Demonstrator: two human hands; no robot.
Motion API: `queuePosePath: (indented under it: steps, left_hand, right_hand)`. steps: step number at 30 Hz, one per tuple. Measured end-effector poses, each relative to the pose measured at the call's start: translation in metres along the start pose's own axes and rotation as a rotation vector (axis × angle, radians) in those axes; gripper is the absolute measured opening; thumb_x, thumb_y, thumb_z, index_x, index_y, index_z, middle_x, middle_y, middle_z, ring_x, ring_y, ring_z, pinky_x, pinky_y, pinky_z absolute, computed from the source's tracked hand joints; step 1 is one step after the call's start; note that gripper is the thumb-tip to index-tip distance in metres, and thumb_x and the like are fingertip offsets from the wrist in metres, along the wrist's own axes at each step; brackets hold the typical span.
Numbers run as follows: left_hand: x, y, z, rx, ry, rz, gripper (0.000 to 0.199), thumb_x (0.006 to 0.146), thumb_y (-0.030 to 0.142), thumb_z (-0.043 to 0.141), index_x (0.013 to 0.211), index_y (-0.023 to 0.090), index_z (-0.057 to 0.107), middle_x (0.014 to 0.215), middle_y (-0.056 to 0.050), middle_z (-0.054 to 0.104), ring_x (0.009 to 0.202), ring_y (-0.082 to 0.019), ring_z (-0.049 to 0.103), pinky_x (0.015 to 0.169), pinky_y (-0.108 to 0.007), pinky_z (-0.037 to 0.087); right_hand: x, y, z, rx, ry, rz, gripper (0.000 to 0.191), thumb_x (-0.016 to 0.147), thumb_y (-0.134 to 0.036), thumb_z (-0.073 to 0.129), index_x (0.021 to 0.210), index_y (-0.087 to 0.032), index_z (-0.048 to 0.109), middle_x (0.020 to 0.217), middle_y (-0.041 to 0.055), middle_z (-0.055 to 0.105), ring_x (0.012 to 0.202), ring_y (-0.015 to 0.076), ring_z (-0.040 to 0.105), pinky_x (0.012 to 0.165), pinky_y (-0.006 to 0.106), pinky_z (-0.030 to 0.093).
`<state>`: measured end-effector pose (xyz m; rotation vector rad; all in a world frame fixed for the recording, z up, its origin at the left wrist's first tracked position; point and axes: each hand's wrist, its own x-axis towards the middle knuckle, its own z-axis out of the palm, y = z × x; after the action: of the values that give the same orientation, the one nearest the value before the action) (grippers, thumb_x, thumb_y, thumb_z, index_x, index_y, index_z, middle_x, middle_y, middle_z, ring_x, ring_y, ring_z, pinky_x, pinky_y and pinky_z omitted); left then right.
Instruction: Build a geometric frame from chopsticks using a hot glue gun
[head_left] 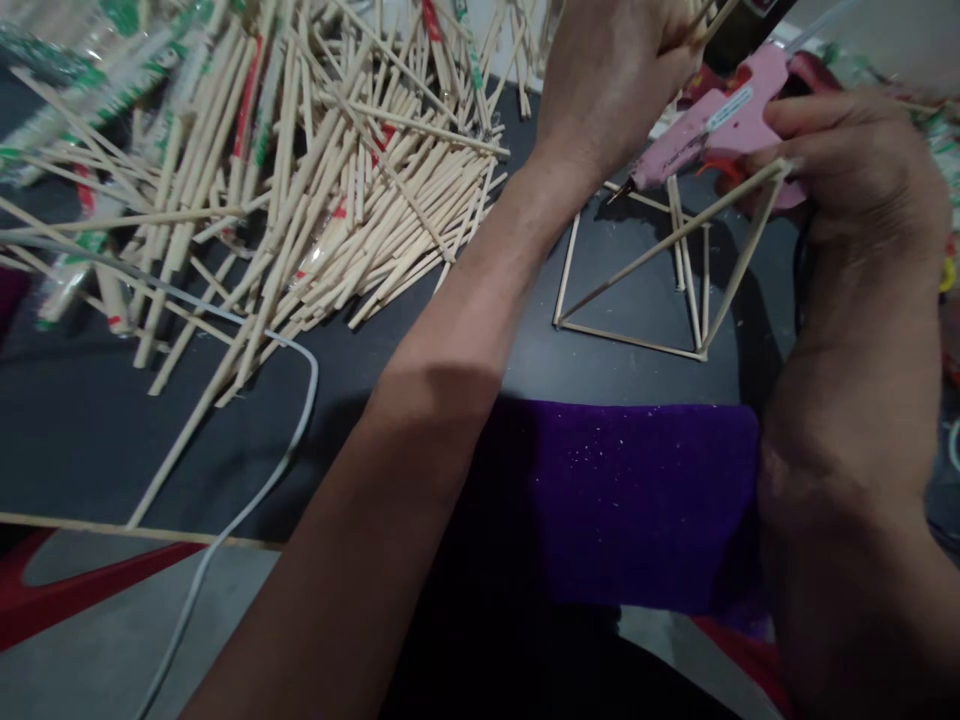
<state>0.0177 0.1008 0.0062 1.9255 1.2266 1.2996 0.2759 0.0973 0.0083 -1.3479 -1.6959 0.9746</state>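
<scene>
The right hand [862,165] gripped a glue gun [739,110] near the stick frame [631,341]; the left hand [611,75] pinched sticks [721,16]. Wrappers [131,97] held more.

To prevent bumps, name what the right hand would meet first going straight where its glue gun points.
Likely the stick frame beside the pink glue gun; depth is unclear, so the left forearm may come first.

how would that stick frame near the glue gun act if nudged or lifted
The frame is probably light for its size, being thin sticks around open space. It seems unlikely to roll, given its straight edges. The corners may be fragile, since the sticks appear joined at their ends.
</scene>
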Motion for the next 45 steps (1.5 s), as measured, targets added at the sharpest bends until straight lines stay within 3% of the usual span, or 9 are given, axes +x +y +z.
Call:
queuePosePath:
  steps: [4,8,16,24,28,33,38,43,45]
  left_hand:
    - [-0.004,0.0,-0.001,0.208,0.036,0.109,0.054,0.095,0.021,0.063,0.054,0.035,0.03,0.062,-0.004,0.054,0.071,-0.027,0.058,0.082,-0.046,0.042]
    - [-0.006,-0.001,-0.001,0.257,0.038,0.063,0.052,0.099,0.023,0.062,0.055,0.036,0.038,0.062,-0.004,0.059,0.076,-0.029,0.064,0.086,-0.046,0.051]
    - [-0.005,-0.018,-0.003,0.14,0.065,0.019,0.034,0.097,0.026,0.071,0.064,0.027,0.063,0.07,-0.003,0.07,0.092,-0.029,0.075,0.096,-0.044,0.055]
    - [-0.002,-0.025,-0.004,0.131,0.032,0.051,0.03,0.094,0.037,0.069,0.065,0.03,0.064,0.066,0.0,0.071,0.086,-0.025,0.071,0.084,-0.042,0.051]
    - [0.0,-0.027,-0.004,0.088,0.069,0.081,0.028,0.09,0.048,0.067,0.066,0.033,0.066,0.063,0.002,0.069,0.075,-0.023,0.065,0.082,-0.043,0.049]
    - [-0.001,-0.02,-0.006,0.111,0.018,0.014,0.028,0.092,0.044,0.07,0.067,0.033,0.064,0.066,0.001,0.07,0.087,-0.027,0.069,0.092,-0.044,0.05]
    - [-0.002,-0.02,-0.001,0.222,0.057,0.011,0.032,0.096,0.027,0.069,0.065,0.028,0.059,0.071,-0.001,0.068,0.083,-0.024,0.066,0.095,-0.041,0.053]
    - [-0.003,-0.025,-0.003,0.223,0.021,0.022,0.039,0.104,0.036,0.063,0.066,0.03,0.059,0.075,0.0,0.072,0.09,-0.022,0.062,0.099,-0.041,0.049]
    - [-0.003,-0.024,-0.007,0.204,-0.017,-0.001,0.039,0.104,0.046,0.063,0.068,0.032,0.063,0.078,-0.001,0.077,0.099,-0.026,0.067,0.098,-0.044,0.051]
  right_hand:
    - [-0.004,-0.002,-0.013,0.089,-0.008,-0.073,0.033,0.065,-0.042,0.099,0.062,-0.023,0.072,0.065,0.0062,0.071,0.043,0.0114,0.047,0.039,0.031,0.023]
    - [-0.007,-0.006,-0.02,0.143,-0.082,-0.026,0.03,0.064,-0.045,0.085,0.082,-0.02,0.085,0.076,0.0091,0.078,0.053,0.0148,0.053,0.046,0.035,0.032]
    - [-0.021,-0.006,-0.029,0.271,0.038,0.029,0.04,0.065,-0.041,0.074,0.1,-0.023,0.073,0.074,0.003,0.071,0.063,0.0163,0.05,0.055,0.033,0.038]
    - [-0.062,-0.022,-0.043,0.393,0.032,0.0,0.045,0.06,-0.023,0.078,0.105,-0.025,0.073,0.092,0.0037,0.074,0.077,0.0168,0.064,0.056,0.027,0.055]
    - [-0.09,-0.036,-0.06,0.379,0.133,0.009,0.052,0.06,-0.021,0.08,0.11,-0.031,0.074,0.103,0.0045,0.077,0.084,0.02,0.066,0.054,0.027,0.058]
    - [-0.132,-0.031,-0.089,0.439,0.292,-0.07,0.052,0.055,-0.018,0.08,0.106,-0.027,0.076,0.105,0.0042,0.073,0.084,0.0132,0.061,0.058,0.019,0.053]
    - [-0.159,0.01,-0.1,0.204,0.629,0.208,0.022,0.072,-0.032,0.087,0.09,-0.026,0.076,0.08,0.004,0.068,0.069,0.0135,0.058,0.053,0.021,0.045]
    - [-0.168,0.037,-0.099,0.019,0.688,0.328,0.017,0.077,-0.03,0.09,0.07,-0.024,0.076,0.07,0.0107,0.071,0.063,0.021,0.061,0.055,0.034,0.045]
    - [-0.166,0.035,-0.099,-0.59,0.672,0.449,0.021,0.082,-0.023,0.089,0.066,-0.023,0.075,0.078,0.0174,0.077,0.075,0.028,0.072,0.066,0.042,0.053]
